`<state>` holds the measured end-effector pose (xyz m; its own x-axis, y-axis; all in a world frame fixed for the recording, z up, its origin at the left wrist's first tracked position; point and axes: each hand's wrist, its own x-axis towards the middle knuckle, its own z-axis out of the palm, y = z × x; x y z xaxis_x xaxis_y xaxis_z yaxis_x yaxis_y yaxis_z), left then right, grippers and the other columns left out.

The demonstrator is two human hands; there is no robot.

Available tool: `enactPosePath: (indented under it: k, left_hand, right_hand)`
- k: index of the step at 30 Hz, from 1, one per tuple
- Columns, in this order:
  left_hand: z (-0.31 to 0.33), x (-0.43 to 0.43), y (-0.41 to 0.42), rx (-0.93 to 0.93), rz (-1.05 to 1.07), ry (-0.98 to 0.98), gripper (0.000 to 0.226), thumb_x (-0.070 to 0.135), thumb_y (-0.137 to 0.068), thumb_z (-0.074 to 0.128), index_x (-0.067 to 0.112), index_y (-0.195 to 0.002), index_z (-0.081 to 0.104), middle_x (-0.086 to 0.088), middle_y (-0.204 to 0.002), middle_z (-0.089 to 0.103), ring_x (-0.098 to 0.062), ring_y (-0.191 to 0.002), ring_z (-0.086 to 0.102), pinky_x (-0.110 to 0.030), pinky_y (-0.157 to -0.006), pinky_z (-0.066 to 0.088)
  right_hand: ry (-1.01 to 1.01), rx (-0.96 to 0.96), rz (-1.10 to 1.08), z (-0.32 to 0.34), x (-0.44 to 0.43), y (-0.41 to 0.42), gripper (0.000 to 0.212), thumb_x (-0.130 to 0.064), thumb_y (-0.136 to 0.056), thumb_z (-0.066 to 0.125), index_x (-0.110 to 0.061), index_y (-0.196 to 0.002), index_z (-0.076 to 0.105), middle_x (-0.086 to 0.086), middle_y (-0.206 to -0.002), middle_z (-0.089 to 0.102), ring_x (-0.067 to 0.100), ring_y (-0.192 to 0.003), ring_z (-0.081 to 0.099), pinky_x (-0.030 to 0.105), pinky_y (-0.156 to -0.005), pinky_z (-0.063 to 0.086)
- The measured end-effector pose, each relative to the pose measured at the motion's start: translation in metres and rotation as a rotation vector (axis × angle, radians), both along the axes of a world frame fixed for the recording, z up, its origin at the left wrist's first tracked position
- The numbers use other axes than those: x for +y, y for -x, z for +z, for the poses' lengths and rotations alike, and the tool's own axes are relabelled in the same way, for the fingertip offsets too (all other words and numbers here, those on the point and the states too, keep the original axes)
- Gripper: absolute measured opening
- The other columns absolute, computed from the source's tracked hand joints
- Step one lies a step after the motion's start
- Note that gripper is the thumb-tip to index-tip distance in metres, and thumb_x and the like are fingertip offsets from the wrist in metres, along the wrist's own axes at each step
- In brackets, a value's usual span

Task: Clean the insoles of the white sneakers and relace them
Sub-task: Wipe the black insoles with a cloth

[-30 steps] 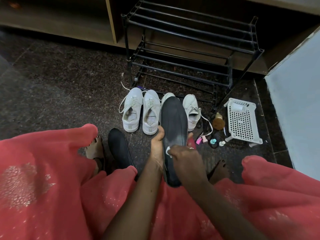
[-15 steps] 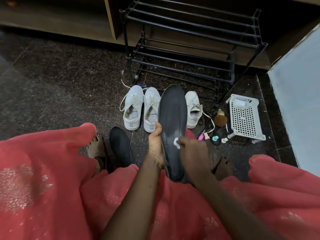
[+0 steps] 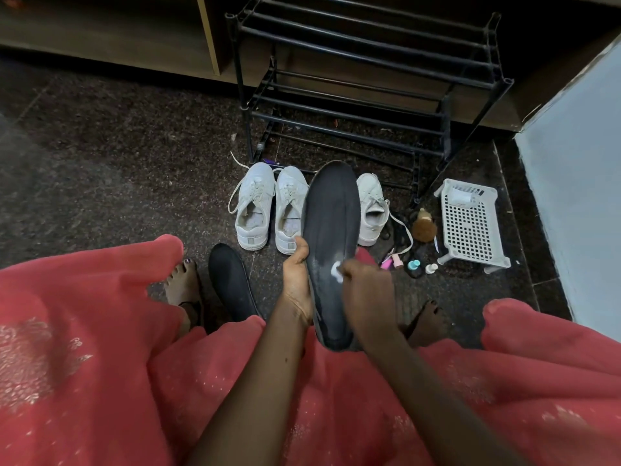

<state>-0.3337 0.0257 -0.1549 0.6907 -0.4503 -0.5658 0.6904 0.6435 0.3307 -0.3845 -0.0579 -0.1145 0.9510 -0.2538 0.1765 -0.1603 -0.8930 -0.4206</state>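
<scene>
I see the insole (image 3: 331, 237) running six-to-twelve; left hand (image 3: 297, 277) grips its nine o'clock edge; right hand (image 3: 364, 290) pinches a white wad (image 3: 337, 272) mid-sole.

Coral-pink garment (image 3: 84, 331), pale glittery motifs scattered across cloth. Left hand (image 3: 297, 280), right hand (image 3: 366, 287) bare; forearms unsleeved. Left foot (image 3: 183, 284), right foot (image 3: 426, 321) bare, toenails dark-painted. Possibly thin anklet (image 3: 190, 304) on left.
</scene>
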Motion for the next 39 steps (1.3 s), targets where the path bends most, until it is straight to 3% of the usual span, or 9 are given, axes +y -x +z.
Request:
enactPosePath:
  k: [4, 8, 13, 19, 23, 26, 31, 33, 39]
  left_hand:
    - [-0.004, 0.000, 0.003, 0.018, 0.032, 0.026, 0.070, 0.056, -0.095, 0.025, 0.005, -0.104, 0.072, -0.017, -0.104, 0.069, -0.028, -0.089, 0.067, -0.049, -0.079, 0.055]
    - [0.003, -0.007, -0.001, -0.078, 0.015, 0.010, 0.072, 0.051, -0.098, 0.023, 0.006, -0.080, 0.076, -0.011, -0.079, 0.074, -0.018, -0.070, 0.072, -0.026, -0.057, 0.058]
    - [0.014, -0.006, 0.004, -0.107, 0.002, 0.104, 0.050, 0.044, -0.089, 0.045, 0.003, -0.104, 0.069, -0.013, -0.096, 0.071, -0.021, -0.089, 0.070, -0.029, -0.082, 0.056]
    - [0.014, -0.001, -0.002, -0.109, -0.044, 0.056, 0.052, 0.036, -0.078, 0.071, 0.006, -0.119, 0.057, -0.011, -0.118, 0.058, -0.021, -0.122, 0.049, -0.036, -0.110, 0.035]
    - [0.004, 0.003, 0.010, -0.053, -0.052, -0.161, 0.040, 0.022, -0.102, 0.033, 0.010, -0.082, 0.066, 0.006, -0.076, 0.073, -0.017, -0.088, 0.064, -0.025, -0.074, 0.055]
    - [0.020, -0.008, 0.005, -0.031, 0.014, -0.044, 0.034, 0.034, -0.089, 0.045, 0.007, -0.096, 0.065, -0.010, -0.099, 0.062, -0.023, -0.102, 0.054, -0.034, -0.104, 0.037]
    - [0.018, -0.012, 0.007, -0.007, -0.080, 0.059, 0.053, 0.039, -0.097, 0.032, 0.012, -0.070, 0.069, 0.000, -0.065, 0.063, -0.009, -0.056, 0.065, -0.019, -0.057, 0.052]
    - [0.016, -0.007, 0.004, 0.009, -0.121, -0.031, 0.061, 0.041, -0.094, 0.034, 0.007, -0.058, 0.069, 0.000, -0.058, 0.063, -0.008, -0.053, 0.063, -0.015, -0.056, 0.052]
    - [-0.019, 0.013, 0.025, 0.034, -0.176, -0.177, 0.035, 0.047, -0.098, 0.038, 0.022, -0.104, 0.063, 0.005, -0.077, 0.074, 0.000, -0.070, 0.069, -0.023, -0.078, 0.055]
  right_hand:
    - [0.062, 0.073, 0.088, -0.002, 0.016, 0.026, 0.014, -0.003, -0.054, 0.064, -0.015, -0.049, 0.058, 0.002, -0.042, 0.055, 0.017, -0.036, 0.053, 0.020, -0.035, 0.029]
    - [0.024, 0.047, 0.027, 0.011, 0.008, -0.014, 0.018, 0.001, -0.069, 0.054, -0.008, -0.069, 0.069, 0.012, -0.058, 0.065, 0.028, -0.052, 0.062, 0.025, -0.043, 0.042]
    - [-0.089, 0.088, -0.089, 0.013, 0.001, -0.058, 0.034, 0.007, -0.085, 0.044, -0.008, -0.104, 0.069, 0.017, -0.093, 0.070, 0.035, -0.088, 0.063, 0.037, -0.073, 0.048]
    - [-0.104, -0.136, 0.022, 0.024, 0.019, -0.019, 0.019, 0.007, -0.067, 0.059, -0.008, -0.066, 0.072, 0.007, -0.062, 0.070, 0.021, -0.058, 0.067, 0.029, -0.055, 0.053]
    - [-0.117, -0.059, 0.358, 0.023, 0.032, 0.021, 0.021, -0.005, -0.067, 0.045, -0.008, -0.061, 0.066, 0.004, -0.062, 0.067, 0.020, -0.055, 0.064, 0.029, -0.051, 0.050]
    - [-0.045, 0.002, 0.239, 0.022, 0.016, -0.009, 0.021, -0.003, -0.066, 0.048, -0.009, -0.064, 0.068, 0.007, -0.060, 0.066, 0.021, -0.053, 0.063, 0.027, -0.051, 0.049]
    - [-0.064, 0.175, 0.061, 0.031, 0.017, -0.029, 0.026, -0.005, -0.093, 0.042, -0.011, -0.100, 0.066, 0.007, -0.098, 0.065, 0.023, -0.097, 0.058, 0.029, -0.083, 0.039]
    - [-0.072, 0.111, 0.042, 0.032, 0.025, -0.014, 0.024, -0.001, -0.089, 0.045, -0.009, -0.093, 0.067, 0.005, -0.090, 0.066, 0.021, -0.087, 0.062, 0.021, -0.086, 0.031]
    - [-0.103, -0.055, 0.387, 0.023, 0.035, 0.032, 0.020, -0.005, -0.070, 0.050, -0.009, -0.066, 0.069, 0.004, -0.065, 0.069, 0.018, -0.058, 0.066, 0.027, -0.059, 0.048]
